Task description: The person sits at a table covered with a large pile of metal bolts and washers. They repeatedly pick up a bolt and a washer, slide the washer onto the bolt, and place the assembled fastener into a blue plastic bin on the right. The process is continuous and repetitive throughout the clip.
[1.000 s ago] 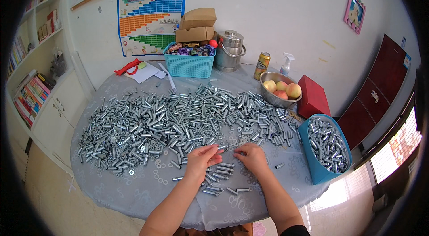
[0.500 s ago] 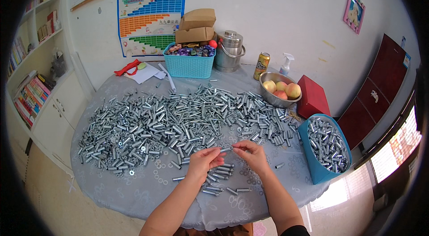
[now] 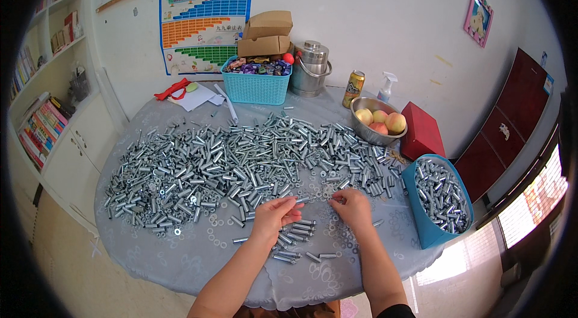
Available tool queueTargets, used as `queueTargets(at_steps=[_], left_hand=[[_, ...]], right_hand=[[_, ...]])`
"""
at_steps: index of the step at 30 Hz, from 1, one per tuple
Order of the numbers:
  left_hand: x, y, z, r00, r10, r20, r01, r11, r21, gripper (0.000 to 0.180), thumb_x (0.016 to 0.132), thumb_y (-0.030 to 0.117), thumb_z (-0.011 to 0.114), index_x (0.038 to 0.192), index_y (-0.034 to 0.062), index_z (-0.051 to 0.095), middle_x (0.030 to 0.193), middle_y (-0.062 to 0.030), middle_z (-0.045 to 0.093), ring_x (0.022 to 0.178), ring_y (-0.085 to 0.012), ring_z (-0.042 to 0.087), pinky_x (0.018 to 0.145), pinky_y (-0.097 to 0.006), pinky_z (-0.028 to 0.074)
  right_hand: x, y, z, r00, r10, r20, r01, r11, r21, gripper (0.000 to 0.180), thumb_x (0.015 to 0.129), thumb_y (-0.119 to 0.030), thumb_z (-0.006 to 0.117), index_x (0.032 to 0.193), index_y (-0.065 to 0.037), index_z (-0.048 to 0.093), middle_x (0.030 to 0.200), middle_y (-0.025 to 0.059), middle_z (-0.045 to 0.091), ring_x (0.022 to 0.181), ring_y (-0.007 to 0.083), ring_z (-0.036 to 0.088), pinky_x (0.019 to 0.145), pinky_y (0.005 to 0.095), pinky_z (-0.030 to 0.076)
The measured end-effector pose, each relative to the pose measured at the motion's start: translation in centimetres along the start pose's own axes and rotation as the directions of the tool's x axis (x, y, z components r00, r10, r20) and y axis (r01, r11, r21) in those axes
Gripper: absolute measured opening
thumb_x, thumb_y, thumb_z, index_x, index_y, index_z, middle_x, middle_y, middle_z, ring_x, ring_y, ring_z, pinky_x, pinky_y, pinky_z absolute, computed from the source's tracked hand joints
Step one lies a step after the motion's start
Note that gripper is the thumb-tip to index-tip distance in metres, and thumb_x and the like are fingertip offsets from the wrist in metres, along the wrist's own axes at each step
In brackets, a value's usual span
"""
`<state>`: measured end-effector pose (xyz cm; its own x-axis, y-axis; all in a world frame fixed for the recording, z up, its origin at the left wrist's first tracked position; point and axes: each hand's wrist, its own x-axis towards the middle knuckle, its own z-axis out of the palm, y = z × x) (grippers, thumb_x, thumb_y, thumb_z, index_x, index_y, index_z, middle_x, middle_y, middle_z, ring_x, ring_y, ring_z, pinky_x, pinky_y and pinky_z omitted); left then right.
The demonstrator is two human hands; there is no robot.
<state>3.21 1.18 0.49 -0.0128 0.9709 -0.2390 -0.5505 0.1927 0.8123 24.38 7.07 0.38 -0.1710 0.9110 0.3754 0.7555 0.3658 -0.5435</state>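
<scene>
My left hand [image 3: 277, 214] pinches a silvery sleeve anchor bolt [image 3: 303, 200] between thumb and fingers, its end pointing right. My right hand [image 3: 352, 208] is a short way to the right, its thumb and fingertips closed together beside some small washers and nuts [image 3: 327, 190]; anything in that pinch is too small to make out. Below my hands lies a small group of anchor bolts [image 3: 296, 236] on the grey tablecloth. Beyond them spreads a wide heap of loose metal sleeves, bolts, nuts and washers [image 3: 241, 158].
At the right edge stands a blue bin [image 3: 438, 235] full of metal pieces. Behind it are a red box [image 3: 423, 131], a steel bowl [image 3: 374, 135] of fruit, a can [image 3: 353, 89] and a spray bottle [image 3: 386, 86]. A turquoise basket [image 3: 255, 89] and metal pot [image 3: 309, 71] stand at the back.
My right hand has moved away from the anchor bolt, to the right, toward the small washers and nuts. My left hand still holds the bolt in nearly the same place.
</scene>
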Motion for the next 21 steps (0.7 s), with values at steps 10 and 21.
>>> queueTargets(at_steps=[10,21], left_hand=[[0.0,-0.2,0.2,1.0,-0.019,-0.013,0.02,1.0,0.021,0.023,0.086,0.011,0.059,0.102,-0.0051,0.058,0.095,-0.0163,0.064,0.071,-0.0148,0.062,0.068,-0.028,0.054],[0.0,-0.2,0.0,1.0,-0.025,-0.006,0.025,1.0,-0.012,0.025,0.085,0.012,0.06,0.103,-0.0048,0.059,0.095,-0.0176,0.064,0.071,-0.0157,0.062,0.069,-0.028,0.054]], right_hand=[[-0.2,-1.5,0.3,0.995,0.097,0.024,-0.099,0.987,0.125,0.021,0.07,-0.017,0.072,0.086,-0.005,0.067,0.079,0.0078,0.064,0.067,0.0196,0.059,0.064,0.0302,0.047],[-0.4,-2.9,0.5,0.987,-0.09,0.136,-0.022,0.754,0.657,0.02,0.076,-0.004,0.068,0.095,-0.003,0.063,0.087,0.0006,0.062,0.081,0.0084,0.055,0.073,0.0225,0.045]])
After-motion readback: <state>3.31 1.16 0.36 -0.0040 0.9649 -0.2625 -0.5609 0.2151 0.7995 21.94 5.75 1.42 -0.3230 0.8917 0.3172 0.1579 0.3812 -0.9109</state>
